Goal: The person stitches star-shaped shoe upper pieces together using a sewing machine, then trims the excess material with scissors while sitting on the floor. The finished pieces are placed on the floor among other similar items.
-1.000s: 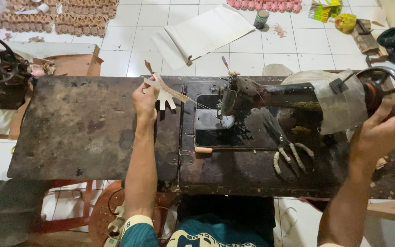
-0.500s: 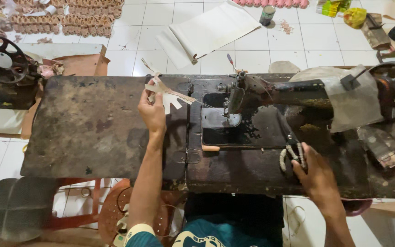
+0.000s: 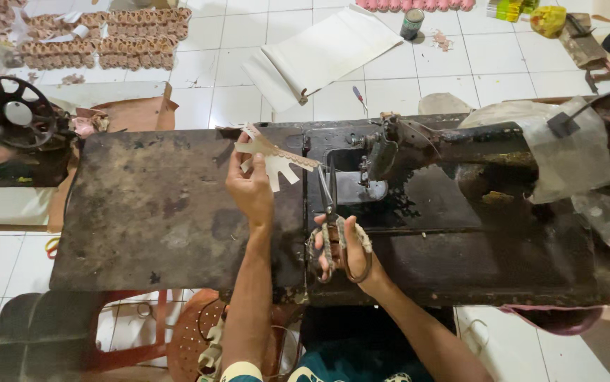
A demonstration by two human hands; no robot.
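My left hand (image 3: 250, 189) holds a pale cut-out piece (image 3: 274, 157) with finger-like tabs, lifted over the dark worn table (image 3: 142, 212) to the left of an old black sewing machine (image 3: 453, 152). My right hand (image 3: 346, 251) grips a pair of scissors (image 3: 329, 212) by the handles. The blades point away from me toward the trailing end of the piece near the machine's needle area (image 3: 372, 163).
Another sewing machine's handwheel (image 3: 11, 113) stands at the far left. On the white tiled floor beyond lie a pale folded sheet (image 3: 322, 56), rows of small tan pieces (image 3: 107, 35) and a small tin (image 3: 411, 21). A red stool (image 3: 199, 332) sits under the table.
My right hand left the machine's handwheel, came down to the scissors on the table, picked them up and carried them left toward the piece. My left hand has kept hold of the piece.
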